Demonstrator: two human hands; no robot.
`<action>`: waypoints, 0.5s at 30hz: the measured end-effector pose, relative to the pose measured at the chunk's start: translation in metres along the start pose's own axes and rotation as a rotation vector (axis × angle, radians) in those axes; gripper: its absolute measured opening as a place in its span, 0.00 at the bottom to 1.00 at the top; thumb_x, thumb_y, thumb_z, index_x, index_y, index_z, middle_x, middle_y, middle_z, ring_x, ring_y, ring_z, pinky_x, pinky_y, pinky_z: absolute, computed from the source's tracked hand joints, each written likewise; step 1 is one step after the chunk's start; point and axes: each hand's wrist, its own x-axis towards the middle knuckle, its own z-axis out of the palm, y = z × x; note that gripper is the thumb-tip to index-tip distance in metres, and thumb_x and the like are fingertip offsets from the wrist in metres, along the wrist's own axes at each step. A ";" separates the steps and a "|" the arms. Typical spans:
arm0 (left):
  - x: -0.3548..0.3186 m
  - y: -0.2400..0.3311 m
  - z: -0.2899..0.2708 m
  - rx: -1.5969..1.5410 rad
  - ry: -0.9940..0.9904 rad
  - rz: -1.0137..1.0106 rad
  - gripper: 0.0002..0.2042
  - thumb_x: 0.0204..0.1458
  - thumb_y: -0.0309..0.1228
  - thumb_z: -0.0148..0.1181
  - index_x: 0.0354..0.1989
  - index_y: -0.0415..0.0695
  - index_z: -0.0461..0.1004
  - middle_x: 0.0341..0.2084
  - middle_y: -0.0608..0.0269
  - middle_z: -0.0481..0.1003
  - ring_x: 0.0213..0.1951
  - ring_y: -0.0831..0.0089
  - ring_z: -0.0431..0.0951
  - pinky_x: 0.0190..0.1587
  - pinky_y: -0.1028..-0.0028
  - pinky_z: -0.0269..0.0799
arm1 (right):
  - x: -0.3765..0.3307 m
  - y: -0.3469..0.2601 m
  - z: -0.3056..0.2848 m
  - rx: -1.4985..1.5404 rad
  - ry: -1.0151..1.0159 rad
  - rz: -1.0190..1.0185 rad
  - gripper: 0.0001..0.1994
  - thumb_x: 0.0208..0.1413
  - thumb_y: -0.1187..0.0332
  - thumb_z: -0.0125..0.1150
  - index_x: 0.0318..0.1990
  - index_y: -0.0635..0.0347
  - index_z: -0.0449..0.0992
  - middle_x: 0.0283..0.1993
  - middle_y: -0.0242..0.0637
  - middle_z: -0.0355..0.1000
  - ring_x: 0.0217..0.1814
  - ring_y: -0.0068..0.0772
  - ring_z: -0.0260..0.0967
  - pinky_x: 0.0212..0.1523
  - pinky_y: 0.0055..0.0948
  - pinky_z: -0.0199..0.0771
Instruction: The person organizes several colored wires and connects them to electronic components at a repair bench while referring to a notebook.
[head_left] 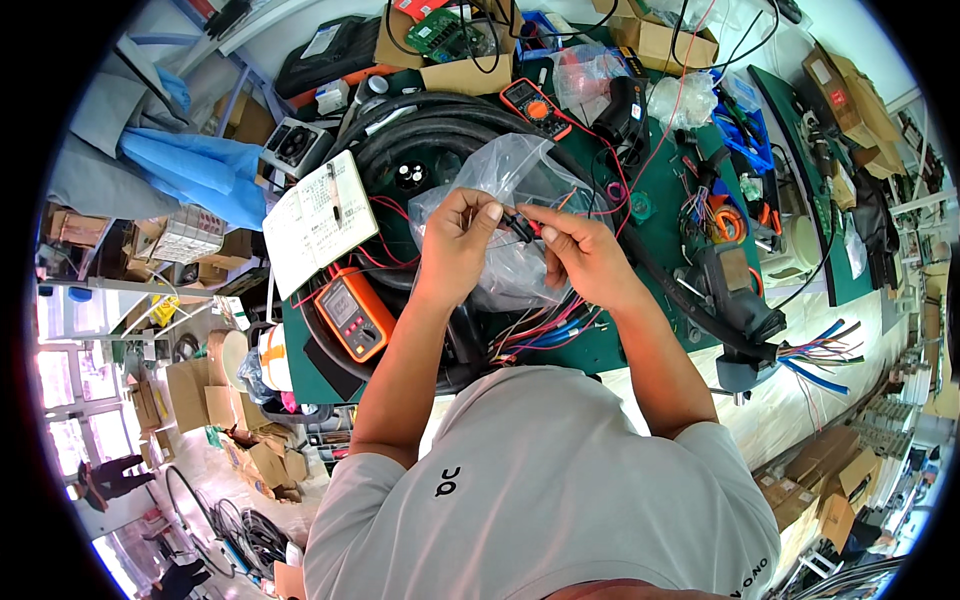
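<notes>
My left hand (460,243) and my right hand (588,258) meet above the middle of the bench, both with thumb and fingers pinched. Between them is a small black piece (519,228) with a red part by my right fingertips; its exact kind is too small to make out. The left fingers grip its black end, the right fingers its red end. Beneath the hands lies a crumpled clear plastic bag (515,165). Below them, a bundle of coloured wires (560,330) fans out from thick black cable.
An orange multimeter (355,314) and an open notebook (312,230) with a pen (335,195) are at left. Behind are coiled black cable (420,130) and another multimeter (537,106). A black connector (745,362) with stripped wires hangs at the right edge, near a blue bin (748,135).
</notes>
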 end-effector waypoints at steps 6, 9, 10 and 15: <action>-0.001 0.000 0.003 -0.006 0.032 0.034 0.06 0.60 0.30 0.56 0.36 0.39 0.71 0.30 0.67 0.76 0.25 0.87 0.64 0.27 0.84 0.58 | 0.000 -0.001 0.001 -0.008 0.005 0.007 0.16 0.67 0.69 0.44 0.59 0.52 0.71 0.19 0.28 0.63 0.17 0.17 0.61 0.20 0.20 0.66; 0.000 -0.002 0.002 -0.020 0.039 0.049 0.06 0.60 0.30 0.56 0.36 0.39 0.71 0.30 0.67 0.76 0.24 0.88 0.63 0.26 0.84 0.57 | 0.001 -0.001 0.001 -0.012 -0.002 -0.002 0.16 0.67 0.69 0.44 0.59 0.52 0.71 0.19 0.27 0.63 0.17 0.17 0.61 0.20 0.20 0.65; 0.000 -0.003 0.003 -0.028 0.041 0.051 0.07 0.60 0.30 0.56 0.36 0.39 0.71 0.30 0.67 0.76 0.24 0.88 0.63 0.26 0.84 0.56 | 0.002 0.000 0.001 -0.013 -0.006 -0.004 0.16 0.67 0.69 0.44 0.59 0.53 0.71 0.19 0.27 0.63 0.17 0.17 0.61 0.20 0.20 0.65; 0.000 0.000 0.001 -0.044 0.021 0.016 0.06 0.60 0.29 0.56 0.36 0.39 0.71 0.30 0.67 0.76 0.27 0.87 0.65 0.28 0.84 0.59 | 0.002 -0.001 0.000 -0.024 0.009 0.015 0.16 0.67 0.68 0.46 0.59 0.53 0.71 0.20 0.28 0.63 0.17 0.18 0.61 0.20 0.21 0.65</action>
